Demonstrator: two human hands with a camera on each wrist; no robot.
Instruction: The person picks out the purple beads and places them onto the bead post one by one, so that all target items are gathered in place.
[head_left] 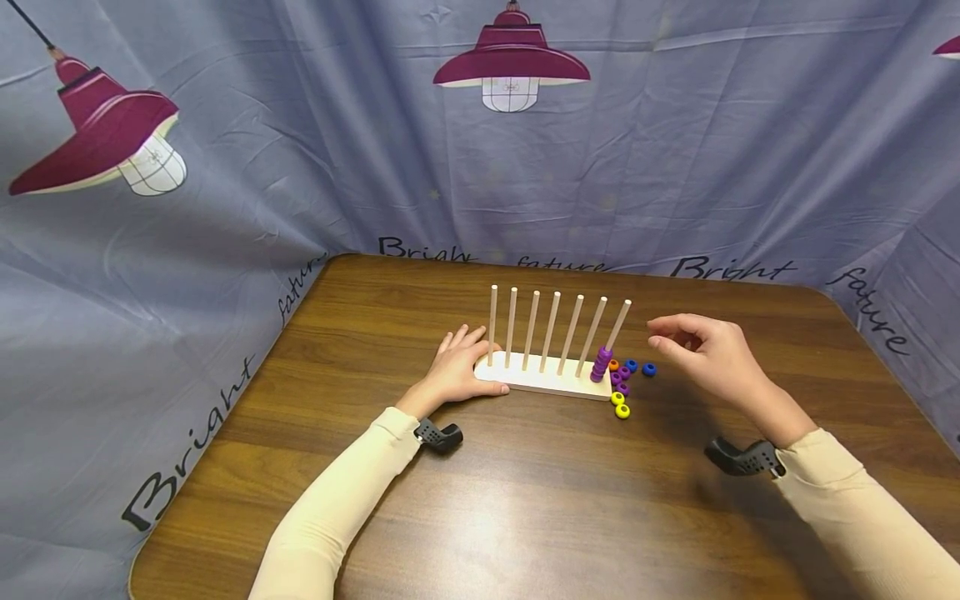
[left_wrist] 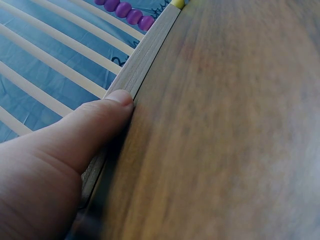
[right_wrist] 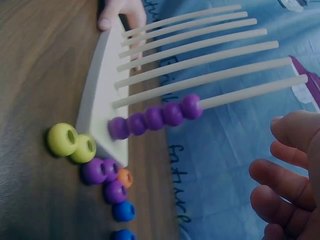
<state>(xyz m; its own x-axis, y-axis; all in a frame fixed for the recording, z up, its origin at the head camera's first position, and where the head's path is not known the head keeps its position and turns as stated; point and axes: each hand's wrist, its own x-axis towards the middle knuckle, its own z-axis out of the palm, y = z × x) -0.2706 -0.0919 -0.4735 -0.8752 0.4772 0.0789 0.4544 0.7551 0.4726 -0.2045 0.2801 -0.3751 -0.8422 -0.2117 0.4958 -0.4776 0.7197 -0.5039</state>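
Toward the far edge of the desk (head_left: 405, 333), I have the base (head_left: 534, 379) lying lengthwise from left to right, roughly parallel to that edge. The relation I watch most: the loose beads (head_left: 622, 389) cluster at the base's right end, down and to the left of the right hand (head_left: 708, 354), which is plainly the nearer one. It hovers over the desk's right half, fingers loosely bent, thumb and forefinger parted, and I see nothing in it. The left hand (head_left: 457, 371) grips the base's left end, thumb against the near side, well apart from the beads.

The base is pale, smooth wood, a long flat board carrying seven slender round pegs (head_left: 531, 325); five purple beads (head_left: 602, 365) are stacked on the rightmost peg (head_left: 618, 323). Around that end lie two yellow beads (right_wrist: 61, 140), three more purple, an orange bead (right_wrist: 126, 178) and two blue beads (right_wrist: 124, 211), rounded and glossy, with holes showing in several. Dark, streaky brown grain runs across the desk.
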